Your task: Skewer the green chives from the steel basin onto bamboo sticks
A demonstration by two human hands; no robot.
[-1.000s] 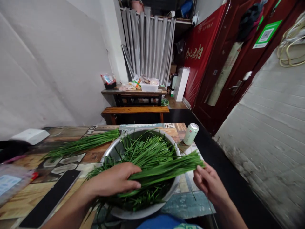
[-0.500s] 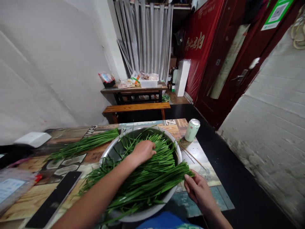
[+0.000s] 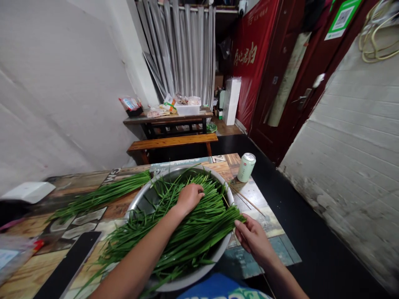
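A: State the work surface.

B: A wooden desk with a patchwork printed top. At its near centre stands a wide round metal basin, filled with long green chive stalks. A second loose bundle of green chives lies flat on the desk, left of the basin and apart from it. A pale green drink can stands upright at the far right corner. A flat black rectangular slab lies at the near left; a white flat box sits at the far left edge.

A: State the hands.

B: Left hand: palm down, fingers curled onto the stalks in the far half of the basin. Right hand: at the basin's right rim, fingertips pinching the cut ends of the stalks that reach over the rim.

A: State the room.

B: White wall at left. Far centre: a dark table carrying packets and a white tub, with a wooden bench before it, backed by a grey pleated curtain. Right: a dark red door and a grey brick wall.
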